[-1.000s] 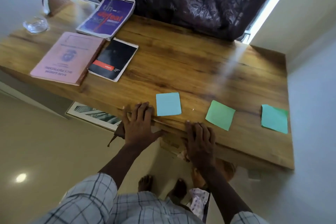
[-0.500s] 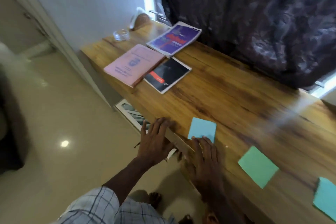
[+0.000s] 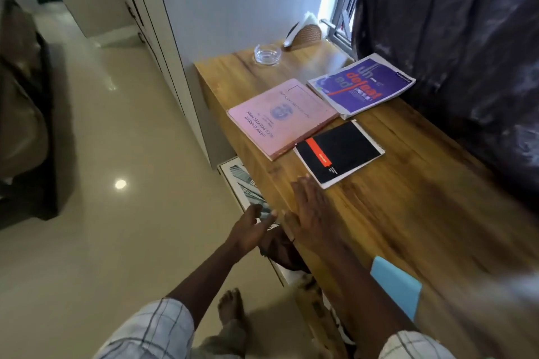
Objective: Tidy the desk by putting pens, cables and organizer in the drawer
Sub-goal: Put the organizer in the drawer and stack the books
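As right hand point(image 3: 313, 213) rests on desk point(image 3: 408, 198), left hand point(image 3: 250, 230) blurred beside edge

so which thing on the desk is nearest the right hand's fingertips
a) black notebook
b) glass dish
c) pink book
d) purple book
a: the right hand lies flat by the desk edge, its fingertips just short of the black notebook; the other three lie farther along.
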